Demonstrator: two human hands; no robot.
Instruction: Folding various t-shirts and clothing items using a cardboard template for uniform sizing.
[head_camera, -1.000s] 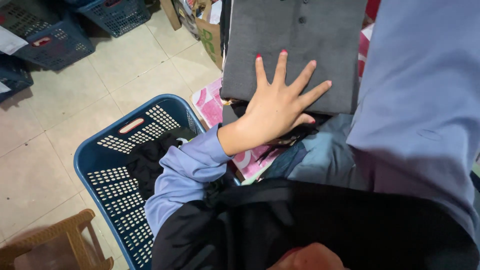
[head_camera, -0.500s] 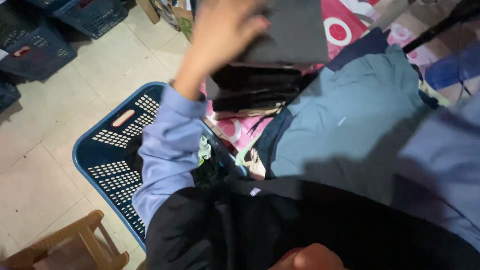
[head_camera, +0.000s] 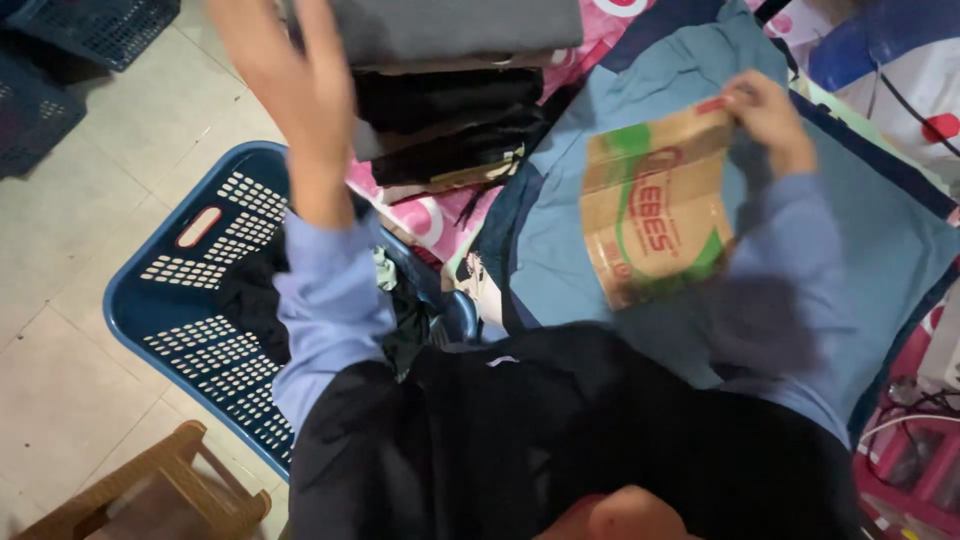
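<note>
My left hand (head_camera: 290, 90) is raised beside a stack of folded dark clothes (head_camera: 450, 90), fingers apart, blurred, holding nothing I can see. My right hand (head_camera: 765, 110) grips the top edge of a brown cardboard sheet (head_camera: 655, 205) with green and red print. The cardboard lies on a light blue garment (head_camera: 880, 240) spread flat over a patterned pink cloth (head_camera: 420, 215). A grey folded piece (head_camera: 450, 25) tops the stack.
A blue plastic laundry basket (head_camera: 170, 290) with dark clothes in it stands on the tiled floor at my left. A wooden stool (head_camera: 150, 495) is at the bottom left. More dark blue crates (head_camera: 60, 50) sit at the top left.
My left hand has lifted off the folded stack and drawn back. My right hand has come into view holding the cardboard sheet on the blue garment. The view has shifted right.
</note>
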